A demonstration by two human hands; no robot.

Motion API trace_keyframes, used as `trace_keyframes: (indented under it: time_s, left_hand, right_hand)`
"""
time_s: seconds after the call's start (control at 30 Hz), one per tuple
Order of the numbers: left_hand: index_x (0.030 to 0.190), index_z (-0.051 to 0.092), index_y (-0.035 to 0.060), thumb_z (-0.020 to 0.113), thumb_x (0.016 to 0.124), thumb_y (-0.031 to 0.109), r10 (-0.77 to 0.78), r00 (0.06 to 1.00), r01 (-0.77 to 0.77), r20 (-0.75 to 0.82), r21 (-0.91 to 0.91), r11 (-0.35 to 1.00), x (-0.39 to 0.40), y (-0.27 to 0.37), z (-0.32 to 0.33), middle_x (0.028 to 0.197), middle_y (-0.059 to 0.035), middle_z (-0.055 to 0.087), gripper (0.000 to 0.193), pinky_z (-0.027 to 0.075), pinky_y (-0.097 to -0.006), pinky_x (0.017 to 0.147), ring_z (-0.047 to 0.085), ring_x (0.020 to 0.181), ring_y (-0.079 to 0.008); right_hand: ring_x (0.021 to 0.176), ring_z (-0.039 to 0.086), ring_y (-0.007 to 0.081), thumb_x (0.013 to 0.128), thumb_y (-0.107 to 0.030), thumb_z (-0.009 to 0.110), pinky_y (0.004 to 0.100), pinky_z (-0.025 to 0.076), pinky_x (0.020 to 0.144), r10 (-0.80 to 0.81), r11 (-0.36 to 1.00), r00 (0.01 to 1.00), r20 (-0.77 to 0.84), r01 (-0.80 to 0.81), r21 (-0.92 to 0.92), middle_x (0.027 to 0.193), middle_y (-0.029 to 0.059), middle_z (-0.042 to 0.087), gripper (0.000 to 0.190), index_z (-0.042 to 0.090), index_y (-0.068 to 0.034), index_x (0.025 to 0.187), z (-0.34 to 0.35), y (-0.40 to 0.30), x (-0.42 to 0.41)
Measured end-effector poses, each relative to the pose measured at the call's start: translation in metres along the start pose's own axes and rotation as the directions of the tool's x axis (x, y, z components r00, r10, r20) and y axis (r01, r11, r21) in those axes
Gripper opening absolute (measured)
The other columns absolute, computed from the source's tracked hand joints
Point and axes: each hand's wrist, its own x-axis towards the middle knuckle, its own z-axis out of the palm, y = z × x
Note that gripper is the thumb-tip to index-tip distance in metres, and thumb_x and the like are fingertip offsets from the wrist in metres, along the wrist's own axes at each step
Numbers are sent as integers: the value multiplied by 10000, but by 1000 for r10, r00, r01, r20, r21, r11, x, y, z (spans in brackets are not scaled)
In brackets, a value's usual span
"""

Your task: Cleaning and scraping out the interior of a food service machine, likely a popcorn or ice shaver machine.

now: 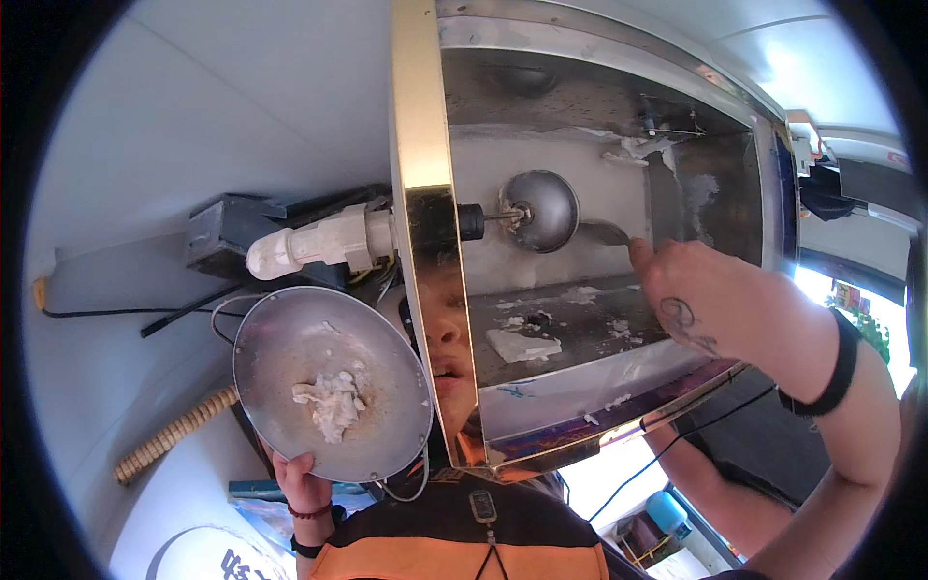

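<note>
My left hand (299, 482) grips the rim of a round, shallow metal pan (391, 348) with two wire handles, thumb on the inner side. A lump of white, greasy-looking residue (333, 406) lies in the pan. On the right, my right hand (689, 290) reaches into an open metal housing, apparently a range hood (710, 203), fingers closed around a spoon-like metal tool (605, 232). Its far end is close to a metal dome (547, 210) on a thin shaft; whether they touch I cannot tell. White residue (523, 346) clings to the housing's walls and lower side.
Gold-coloured trim (420, 94) edges the housing and reflects a person. A white lamp fitting (312, 246) juts out just above the pan. Left of the pan are a ribbed tan hose (174, 435) and a black cable (130, 312). Another forearm (714, 493) shows at lower right; whose is unclear.
</note>
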Motion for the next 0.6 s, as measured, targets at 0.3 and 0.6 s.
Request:
trace_keyframes:
  time_s: [0.3,0.6]
  left_hand:
    - [1160,468,-38,499,680,68,-12,1000,12,-6,3,1000,1,-4,-10,1150,-146,540,493,415,-392,937,526,1064,-283]
    - [1111,482,-32,486,689,57,8,999,-7,-46,12,1000,1,-4,-6,1082,-127,553,431,437,-378,897,538,1003,-260]
  right_hand:
    - [785,623,320,768,-60,515,361,506,650,29,995,959,282,-56,87,765,200,598,307,505,73,1045,-20,-19,16]
    - [752,596,316,744,-97,514,363,491,664,-64,992,990,126,49,118,789,188,588,275,532,89,945,-22,-22,2]
